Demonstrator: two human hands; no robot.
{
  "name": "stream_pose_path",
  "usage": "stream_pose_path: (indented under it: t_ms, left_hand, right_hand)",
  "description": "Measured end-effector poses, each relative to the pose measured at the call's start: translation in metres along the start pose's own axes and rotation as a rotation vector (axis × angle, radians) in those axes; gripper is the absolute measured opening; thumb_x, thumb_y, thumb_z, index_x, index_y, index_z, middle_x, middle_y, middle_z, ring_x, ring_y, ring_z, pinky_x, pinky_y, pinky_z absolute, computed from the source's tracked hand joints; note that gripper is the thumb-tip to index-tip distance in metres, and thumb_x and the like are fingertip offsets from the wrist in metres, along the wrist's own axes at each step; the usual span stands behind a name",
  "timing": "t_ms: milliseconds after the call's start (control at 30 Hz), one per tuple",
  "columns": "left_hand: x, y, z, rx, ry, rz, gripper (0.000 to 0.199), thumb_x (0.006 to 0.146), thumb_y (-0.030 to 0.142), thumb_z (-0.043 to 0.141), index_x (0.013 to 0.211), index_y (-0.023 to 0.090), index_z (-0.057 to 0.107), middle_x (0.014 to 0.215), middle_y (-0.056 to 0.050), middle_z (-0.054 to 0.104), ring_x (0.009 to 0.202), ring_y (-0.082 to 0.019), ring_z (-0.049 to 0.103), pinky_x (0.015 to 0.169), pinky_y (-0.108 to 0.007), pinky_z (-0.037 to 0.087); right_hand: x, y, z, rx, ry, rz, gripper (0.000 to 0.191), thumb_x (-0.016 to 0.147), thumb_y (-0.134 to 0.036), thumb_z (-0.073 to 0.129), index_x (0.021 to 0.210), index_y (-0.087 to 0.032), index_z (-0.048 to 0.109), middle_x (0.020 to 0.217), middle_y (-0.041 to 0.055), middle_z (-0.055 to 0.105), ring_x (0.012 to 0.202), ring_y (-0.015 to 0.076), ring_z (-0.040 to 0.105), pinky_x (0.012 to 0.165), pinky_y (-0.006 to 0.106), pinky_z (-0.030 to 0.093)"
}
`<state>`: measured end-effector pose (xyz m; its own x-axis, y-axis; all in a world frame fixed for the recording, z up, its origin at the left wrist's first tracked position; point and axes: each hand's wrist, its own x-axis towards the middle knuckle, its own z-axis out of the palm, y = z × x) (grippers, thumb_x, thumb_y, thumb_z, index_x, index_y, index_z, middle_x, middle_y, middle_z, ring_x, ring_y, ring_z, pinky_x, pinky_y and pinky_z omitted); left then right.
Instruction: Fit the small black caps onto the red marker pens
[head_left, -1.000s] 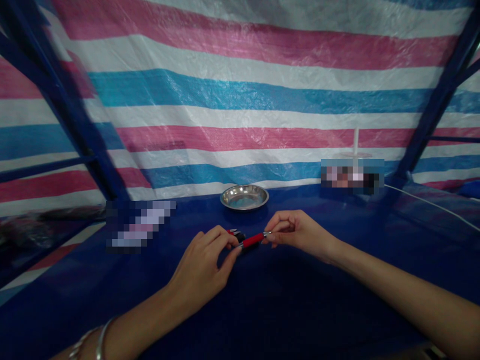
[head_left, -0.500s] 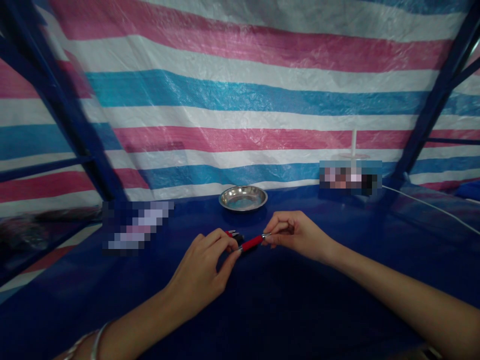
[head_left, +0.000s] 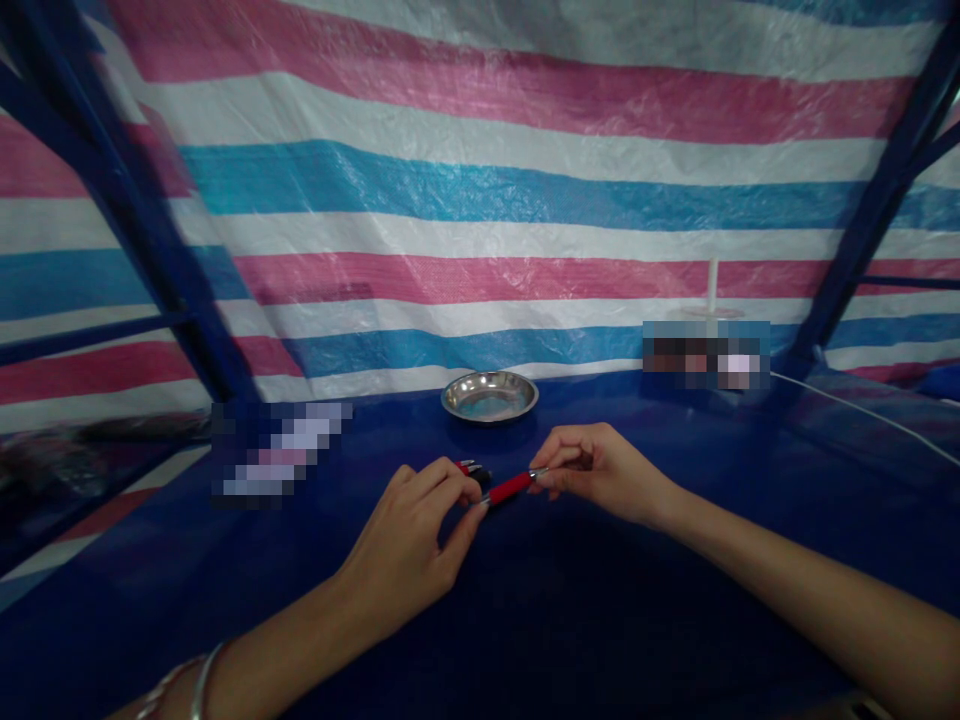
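A red pen (head_left: 510,488) with silver ends is held between my two hands, slanting up to the right just above the table. My left hand (head_left: 420,525) pinches its lower left end between thumb and fingers. At the upper right end, my right hand (head_left: 589,465) grips the silver part with its fingertips. Behind my left fingers, more pens (head_left: 472,468), red and dark with silver tips, lie on the table, partly hidden by the hand. Beyond both hands sits a shallow round steel dish (head_left: 490,398).
The blue tabletop (head_left: 600,620) ends at a striped tarpaulin (head_left: 487,230). A blurred-out item (head_left: 289,450) lies at the left, another (head_left: 705,355) at the back right by a white upright rod (head_left: 713,285). A white cable (head_left: 855,398) runs right. Blue metal posts stand both sides.
Hardly anything differs. The whole view has shifted slightly, and both hands keep the same hold on the red pen.
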<state>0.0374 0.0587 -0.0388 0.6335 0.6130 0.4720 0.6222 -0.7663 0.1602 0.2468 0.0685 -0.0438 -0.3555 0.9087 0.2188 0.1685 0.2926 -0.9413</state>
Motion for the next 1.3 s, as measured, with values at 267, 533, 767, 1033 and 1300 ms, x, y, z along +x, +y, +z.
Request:
stream_pose_path:
  t_ms: [267,533,767,1033,1300]
  left_hand:
    - [0.001,0.000,-0.001,-0.084,-0.101,-0.035,0.013,0.084,0.020,0.038,0.080,0.018,0.050,0.080,0.000,0.053,0.071,-0.016,0.049,0.064,-0.032,0.029]
    - [0.001,-0.004,-0.001,-0.028,-0.066,-0.009,0.010,0.082,0.019,0.042,0.080,0.018,0.052,0.078,0.000,0.054,0.069,-0.016,0.049,0.062,-0.032,0.028]
    - [0.002,-0.004,0.000,0.028,0.034,0.039,0.010,0.082,0.019,0.043,0.082,0.018,0.052,0.079,0.000,0.054,0.069,-0.016,0.049,0.062,-0.031,0.029]
    - [0.001,-0.004,-0.001,0.037,0.037,0.042,0.010,0.083,0.019,0.042,0.082,0.018,0.052,0.078,0.000,0.054,0.069,-0.016,0.049,0.062,-0.031,0.029]
    - [0.003,-0.002,-0.002,0.035,0.016,0.031,0.010,0.082,0.018,0.043,0.081,0.018,0.053,0.079,-0.001,0.055,0.071,-0.017,0.051,0.062,-0.031,0.029]
  right_hand:
    - [-0.001,0.003,-0.002,-0.063,-0.040,-0.069,0.009,0.067,-0.019,0.061,0.070,-0.013,0.054,0.060,-0.0004,0.058,0.055,0.0080,0.053,0.052,0.021,0.038]
    - [-0.005,-0.004,-0.003,-0.321,-0.024,-0.157,0.012,0.075,-0.025,0.054,0.075,-0.013,0.055,0.063,0.0011,0.059,0.055,0.0082,0.051,0.052,0.020,0.037]
    - [-0.007,-0.010,-0.004,-0.677,-0.005,-0.289,0.025,0.082,-0.034,0.041,0.077,-0.015,0.056,0.068,0.0010,0.056,0.060,0.0088,0.048,0.056,0.021,0.034]
    - [-0.007,-0.009,-0.003,-0.769,-0.060,-0.289,0.030,0.086,-0.033,0.033,0.070,-0.015,0.051,0.066,0.0015,0.053,0.063,0.0098,0.047,0.059,0.022,0.034]
    - [-0.006,-0.009,-0.004,-0.753,-0.078,-0.305,0.031,0.086,-0.032,0.033,0.067,-0.015,0.050,0.066,0.0019,0.052,0.063,0.0101,0.047,0.060,0.023,0.034]
